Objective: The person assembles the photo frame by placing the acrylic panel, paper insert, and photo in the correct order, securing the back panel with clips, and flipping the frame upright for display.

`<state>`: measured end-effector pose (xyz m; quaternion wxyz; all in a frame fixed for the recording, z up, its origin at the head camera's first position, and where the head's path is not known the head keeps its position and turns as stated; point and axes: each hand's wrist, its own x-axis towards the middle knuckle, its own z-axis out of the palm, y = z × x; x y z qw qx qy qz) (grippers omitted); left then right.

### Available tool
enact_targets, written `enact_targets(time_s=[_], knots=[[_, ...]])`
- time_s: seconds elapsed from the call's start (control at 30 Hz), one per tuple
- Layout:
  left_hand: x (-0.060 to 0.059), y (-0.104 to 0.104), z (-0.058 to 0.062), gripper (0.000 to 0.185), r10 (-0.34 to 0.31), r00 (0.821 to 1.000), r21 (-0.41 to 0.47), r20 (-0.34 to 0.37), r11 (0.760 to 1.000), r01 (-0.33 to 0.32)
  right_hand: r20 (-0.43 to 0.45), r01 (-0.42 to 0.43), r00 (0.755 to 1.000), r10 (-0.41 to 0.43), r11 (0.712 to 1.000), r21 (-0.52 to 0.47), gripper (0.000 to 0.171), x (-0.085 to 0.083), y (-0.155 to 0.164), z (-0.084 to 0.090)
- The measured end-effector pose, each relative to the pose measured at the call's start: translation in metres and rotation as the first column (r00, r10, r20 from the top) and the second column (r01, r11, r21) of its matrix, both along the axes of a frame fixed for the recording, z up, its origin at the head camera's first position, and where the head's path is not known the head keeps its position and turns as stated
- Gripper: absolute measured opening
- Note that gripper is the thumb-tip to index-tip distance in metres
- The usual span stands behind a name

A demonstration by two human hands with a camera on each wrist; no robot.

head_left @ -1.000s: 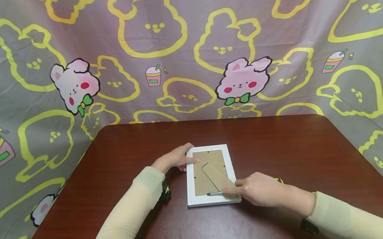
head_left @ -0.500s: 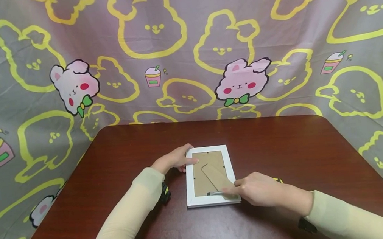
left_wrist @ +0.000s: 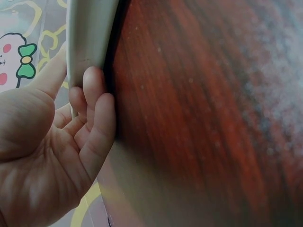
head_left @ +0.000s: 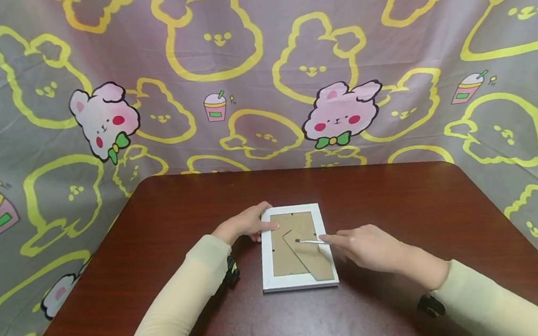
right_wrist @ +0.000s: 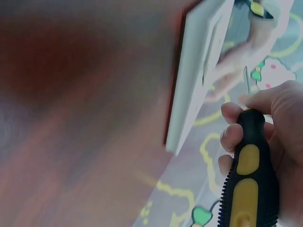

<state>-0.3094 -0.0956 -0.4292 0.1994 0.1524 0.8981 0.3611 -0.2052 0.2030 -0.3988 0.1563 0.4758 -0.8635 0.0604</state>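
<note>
The right hand (head_left: 372,247) grips a black-and-yellow-handled screwdriver (right_wrist: 250,189); its tip might slip and scratch the brown cardboard backing (head_left: 291,243) (a thin one) of the white rectangular picture frame (head_left: 267,253), which the left hand (head_left: 245,224) holds at its edge.

**A dark wooden table against a cartoon-print backdrop**

A dark reddish-brown wooden table (head_left: 396,199) with rounded far corners fills the lower half of the head view. Its polished top shows a faint grain and soft, even reflections from overhead light. Behind and to both sides of it hangs a grey-mauve fabric backdrop (head_left: 263,99), slightly creased, which closes off the view of the room. The cloth is printed with large yellow rabbit outlines (head_left: 211,34), pink rabbit faces with green bow ties (head_left: 341,113), and small pink drink cups with straws (head_left: 215,107). The fabric drapes down past the table's edges on the left and right. No floor or window shows.
</note>
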Motion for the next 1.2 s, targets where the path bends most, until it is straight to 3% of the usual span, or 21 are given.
enact_targets(time_s=[0.23, 0.57, 0.77, 1.0, 1.07, 1.2], knots=[[0.001, -0.001, 0.0, 0.051, -0.002, 1.0, -0.006, -0.011, 1.0, 0.002, 0.067, 0.202, 0.977, -0.202, 0.979, 0.002, 0.022, -0.016, 0.016, 0.006], [0.001, -0.002, -0.002, 0.052, 0.012, 1.0, -0.007, 0.007, 1.0, -0.012, 0.232, 0.337, 0.918, -0.321, 0.941, -0.032, 0.004, -0.038, 0.044, 0.022], [0.001, -0.001, -0.002, 0.051, 0.014, 1.0, -0.013, 0.009, 1.0, -0.014, 0.408, 0.439, 0.836, -0.368, 0.893, -0.094, 0.014, -0.054, 0.06, 0.025], [0.0, 0.0, 0.0, 0.052, 0.013, 1.0, -0.014, 0.005, 1.0, -0.013, 0.394, 0.527, 0.781, -0.485, 0.85, 0.003, 0.031, -0.07, 0.067, 0.023], [0.0, 0.0, 0.0, 0.051, 0.011, 1.0, -0.014, 0.002, 1.0, -0.011, 0.445, 0.549, 0.738, -0.507, 0.835, 0.04, 0.031, -0.073, 0.068, 0.021], [0.0, 0.0, 0.0, 0.051, 0.013, 1.0, -0.013, 0.008, 1.0, -0.013, 0.562, 0.596, 0.626, -0.541, 0.796, 0.103, 0.031, -0.078, 0.069, 0.017]])
